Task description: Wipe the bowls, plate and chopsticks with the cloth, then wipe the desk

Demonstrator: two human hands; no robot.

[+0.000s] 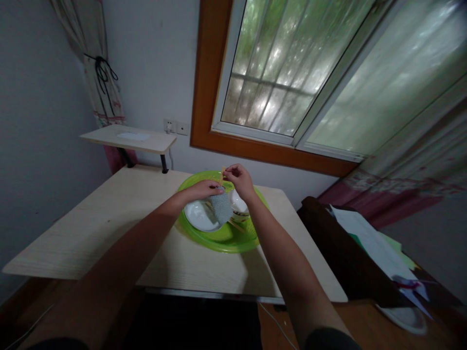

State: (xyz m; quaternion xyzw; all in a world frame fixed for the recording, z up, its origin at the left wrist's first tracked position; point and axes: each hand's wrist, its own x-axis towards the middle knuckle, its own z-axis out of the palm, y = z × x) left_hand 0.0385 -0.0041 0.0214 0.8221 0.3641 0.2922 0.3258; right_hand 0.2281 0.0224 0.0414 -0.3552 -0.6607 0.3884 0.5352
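Note:
My left hand point(206, 188) is closed on a grey textured cloth point(221, 206), which hangs down over the rim of a white bowl point(200, 216). My right hand point(238, 177) pinches the upper end of light wooden chopsticks point(222, 176). Their lower end disappears into the cloth at my left fingers, so how many there are is unclear. Both hands are above a round bright green basin point(219, 246). A second white bowl point(239, 206) with a patterned side stands in it, partly behind my right wrist. Another chopstick point(237, 226) lies in the basin near that bowl.
The basin stands on a pale wooden table point(120, 218). A small raised shelf point(127, 136) with a white paper rises at the table's back left. Behind are a wall socket point(170, 126) and a wood-framed window point(270, 73). Papers point(372, 238) lie on dark furniture at the right.

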